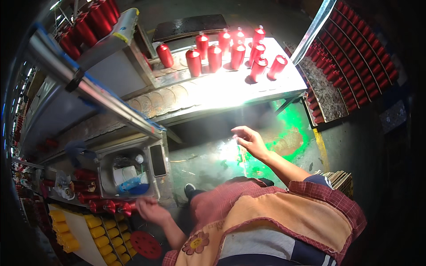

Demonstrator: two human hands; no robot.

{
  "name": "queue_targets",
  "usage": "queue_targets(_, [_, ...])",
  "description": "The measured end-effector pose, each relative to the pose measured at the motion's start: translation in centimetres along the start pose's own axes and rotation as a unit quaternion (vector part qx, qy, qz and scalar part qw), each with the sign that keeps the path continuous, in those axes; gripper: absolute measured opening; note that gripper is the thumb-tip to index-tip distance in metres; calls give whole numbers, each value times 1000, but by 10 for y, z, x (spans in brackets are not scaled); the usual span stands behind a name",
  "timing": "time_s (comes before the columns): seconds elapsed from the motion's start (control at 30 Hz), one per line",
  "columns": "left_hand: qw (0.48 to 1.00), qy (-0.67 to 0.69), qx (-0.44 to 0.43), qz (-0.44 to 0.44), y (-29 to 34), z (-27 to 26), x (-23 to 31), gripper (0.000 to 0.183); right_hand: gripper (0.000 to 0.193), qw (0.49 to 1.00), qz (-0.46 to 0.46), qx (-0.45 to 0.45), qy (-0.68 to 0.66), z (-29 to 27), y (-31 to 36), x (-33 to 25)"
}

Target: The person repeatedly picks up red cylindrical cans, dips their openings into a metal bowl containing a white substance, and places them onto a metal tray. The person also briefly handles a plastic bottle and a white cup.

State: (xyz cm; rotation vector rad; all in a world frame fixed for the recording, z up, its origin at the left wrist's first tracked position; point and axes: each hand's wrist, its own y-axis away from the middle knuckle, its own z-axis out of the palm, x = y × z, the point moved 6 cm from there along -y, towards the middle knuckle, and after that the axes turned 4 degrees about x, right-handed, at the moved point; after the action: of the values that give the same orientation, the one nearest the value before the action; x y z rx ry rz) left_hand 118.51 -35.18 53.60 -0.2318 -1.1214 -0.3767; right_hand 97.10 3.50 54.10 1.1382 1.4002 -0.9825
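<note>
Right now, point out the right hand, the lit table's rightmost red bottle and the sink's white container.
Right hand (252, 141): head view, back of the hand.
Red bottle (277, 67): head view, its body.
White container (125, 176): head view, its side.

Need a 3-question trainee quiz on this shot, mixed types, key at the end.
1. Multiple choice: what is the left hand nearest to?
A) The bottles on the brightly lit table
B) The row of red bottles beside the sink
C) The crate at the far right

2. True or false: the right hand is gripping a red bottle.

3. Fill in: the cylinders in the lower left corner are ____ in colour.

Key: 1. B. 2. False; it is empty, fingers apart, above the floor. 3. Yellow.
</note>
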Motion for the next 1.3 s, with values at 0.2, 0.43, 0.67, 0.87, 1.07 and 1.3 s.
queue_targets(0.2, [968,-39,-236,-74,0,222,-52,23,37,991,-72,115,1,-117,-39,-5])
queue_targets(0.43, [930,-141,-339,-28,-74,475,-169,30,56,969,-107,219,50,-242,-194,-29])
queue_targets(0.67, [871,-233,-430,47,-120,642,-313,23,54,960,-66,259,88,-328,-373,7])
queue_targets(0.87, [891,-241,-385,4,-128,638,-337,24,37,973,-75,138,171,-341,-454,44])
queue_targets(1.07, [839,-214,-499,-39,-75,646,-312,43,30,993,-75,82,41,-333,-452,47])
queue_targets(1.3, [754,-380,-527,-96,30,672,-326,26,42,980,-21,-138,141,-311,-425,42])
